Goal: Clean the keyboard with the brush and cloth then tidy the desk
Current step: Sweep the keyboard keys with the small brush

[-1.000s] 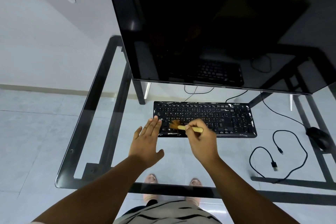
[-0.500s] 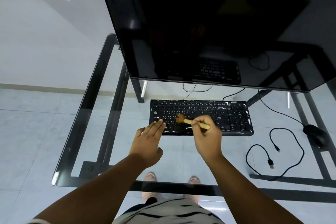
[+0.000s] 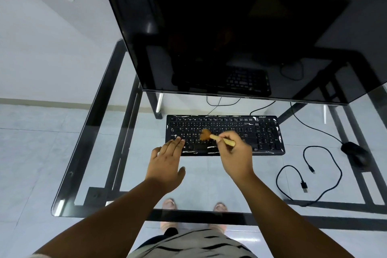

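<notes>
**Obs 1:** Since the earlier frames, the brush [image 3: 206, 134] head has travelled rightward and up a row, from the keys beside the left hand to the middle letter block. Right hand [image 3: 235, 155] has travelled with it.

**Obs 2:** Grip state?

**Obs 1:** Right fingers [image 3: 224, 137] are clamped round the pale handle, near its middle. Left hand [image 3: 167, 160] lies flat, fingers straight and together, tips resting on the lower left keys of the keyboard [image 3: 266, 134], apparently steadying it.

**Obs 2:** Axis of the tool?

**Obs 1:** Handle runs from lower right to upper left of the centre of the frame; bristles lead, pointing away from the right hand toward the left hand. Keyboard's long axis runs left to right, parallel to the near desk [image 3: 100, 209] edge.

**Obs 2:** Room for the next sweep?

**Obs 1:** My judgement: unswept keys lie to the right, toward the number pad; that path is open. Monitor [image 3: 230, 27] overhangs the far edge. Loose cable [image 3: 326, 176] and mouse [image 3: 356, 153] sit well apart, at the right of the frame. No cloth visible.
</notes>
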Tool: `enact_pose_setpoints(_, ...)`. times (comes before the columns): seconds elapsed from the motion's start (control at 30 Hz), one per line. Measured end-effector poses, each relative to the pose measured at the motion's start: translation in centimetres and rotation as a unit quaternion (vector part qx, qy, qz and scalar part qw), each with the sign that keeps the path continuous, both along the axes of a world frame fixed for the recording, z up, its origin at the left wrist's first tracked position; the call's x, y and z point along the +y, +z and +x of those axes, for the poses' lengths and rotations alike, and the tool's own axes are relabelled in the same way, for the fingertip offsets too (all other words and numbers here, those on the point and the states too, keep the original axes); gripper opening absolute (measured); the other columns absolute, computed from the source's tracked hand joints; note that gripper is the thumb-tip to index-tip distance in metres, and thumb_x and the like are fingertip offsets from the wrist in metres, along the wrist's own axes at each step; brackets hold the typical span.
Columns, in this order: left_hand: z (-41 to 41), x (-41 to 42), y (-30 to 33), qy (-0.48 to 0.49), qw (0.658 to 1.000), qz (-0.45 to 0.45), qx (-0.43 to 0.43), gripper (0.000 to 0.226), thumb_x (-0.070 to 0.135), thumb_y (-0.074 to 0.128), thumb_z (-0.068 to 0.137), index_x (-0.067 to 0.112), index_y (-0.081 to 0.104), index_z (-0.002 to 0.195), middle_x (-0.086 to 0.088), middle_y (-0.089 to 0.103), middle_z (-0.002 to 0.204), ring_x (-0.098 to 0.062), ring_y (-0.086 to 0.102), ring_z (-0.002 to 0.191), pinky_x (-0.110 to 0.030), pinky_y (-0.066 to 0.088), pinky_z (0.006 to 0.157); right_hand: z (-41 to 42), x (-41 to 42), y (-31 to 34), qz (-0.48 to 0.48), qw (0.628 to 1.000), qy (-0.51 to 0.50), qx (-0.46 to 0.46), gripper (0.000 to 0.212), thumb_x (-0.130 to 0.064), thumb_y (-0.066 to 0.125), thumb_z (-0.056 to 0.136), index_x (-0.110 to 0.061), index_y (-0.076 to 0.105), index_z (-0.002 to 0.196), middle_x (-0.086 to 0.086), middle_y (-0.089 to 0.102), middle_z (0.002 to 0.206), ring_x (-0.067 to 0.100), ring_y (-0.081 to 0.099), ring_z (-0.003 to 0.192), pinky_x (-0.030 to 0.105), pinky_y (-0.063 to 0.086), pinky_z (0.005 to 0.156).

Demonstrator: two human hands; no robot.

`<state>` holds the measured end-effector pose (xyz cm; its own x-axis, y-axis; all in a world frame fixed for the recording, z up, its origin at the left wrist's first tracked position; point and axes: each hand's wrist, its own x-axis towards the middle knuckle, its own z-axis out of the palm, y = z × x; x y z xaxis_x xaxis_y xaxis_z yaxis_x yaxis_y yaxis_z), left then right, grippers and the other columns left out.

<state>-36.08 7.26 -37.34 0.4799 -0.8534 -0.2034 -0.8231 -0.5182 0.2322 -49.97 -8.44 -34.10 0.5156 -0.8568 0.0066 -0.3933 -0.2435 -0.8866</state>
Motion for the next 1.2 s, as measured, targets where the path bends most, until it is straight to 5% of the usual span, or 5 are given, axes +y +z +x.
enact_pose_setpoints(0.17, -0.2, -0.8, -0.2, -0.003, 1.0, -0.012, -0.016, 0.077, 0.049, 0.048, 0.087, 0.018, 0.022, 0.152, 0.001, 0.026, 0.157, -0.02, 0.03, 0.141, -0.041, 0.027, 0.11, -0.9, -0.7, 0.0, 0.015, 0.999, -0.034, -0.029, 0.009, -0.014, 0.064, 0.09, -0.022, 0.063, 0.087, 0.0, 0.063, 0.062, 0.011, 0.048, 0.049, 0.026, 0.037, 0.046)
enact_pose_setpoints(0.5, -2.4, -3.3, -0.2, -0.022, 0.999, -0.027, 0.005, 0.08, 0.051, 0.041, 0.092, 0.021, 0.0, 0.154, 0.005, -0.004, 0.162, -0.013, -0.003, 0.149, -0.034, -0.001, 0.117, -3.8, -1.4, 0.0, 0.006, 0.999, -0.044, 0.009, 0.01, -0.015, 0.064, 0.089, -0.024, 0.061, 0.084, -0.005, 0.063, 0.062, 0.007, 0.047, 0.047, 0.026, 0.037, 0.046)
enact_pose_setpoints(0.63, -3.3, -4.4, -0.3, -0.025, 0.999, -0.024, 0.008, 0.081, 0.052, 0.04, 0.092, 0.021, -0.003, 0.154, 0.005, -0.008, 0.162, -0.012, -0.006, 0.149, -0.034, -0.003, 0.117, -5.1, -2.3, 0.1, -0.024, 0.993, -0.113, 0.02, 0.013, -0.016, 0.063, 0.09, -0.028, 0.059, 0.085, -0.011, 0.064, 0.064, 0.011, 0.055, 0.054, 0.022, 0.039, 0.046)
enact_pose_setpoints(1.03, -5.0, -6.3, -0.3, 0.004, 0.999, -0.008, 0.049, 0.083, 0.049, 0.045, 0.093, 0.019, -0.003, 0.154, 0.004, -0.008, 0.162, -0.014, -0.008, 0.149, -0.034, 0.001, 0.119, -7.9, -3.7, -0.2, 0.008, 0.998, -0.036, 0.055, 0.011, -0.015, 0.064, 0.088, -0.025, 0.061, 0.082, -0.01, 0.057, 0.051, 0.008, 0.045, 0.042, 0.021, 0.034, 0.044)
enact_pose_setpoints(1.2, -5.6, -6.8, 0.0, 0.022, 0.998, 0.006, 0.054, 0.082, 0.049, 0.045, 0.094, 0.019, -0.003, 0.154, 0.003, -0.009, 0.162, -0.015, -0.009, 0.149, -0.034, 0.001, 0.119, -8.4, -5.4, 0.4, -0.009, 0.988, -0.154, 0.006, 0.01, -0.017, 0.063, 0.09, -0.026, 0.061, 0.085, -0.008, 0.066, 0.065, 0.012, 0.056, 0.054, 0.032, 0.046, 0.052)
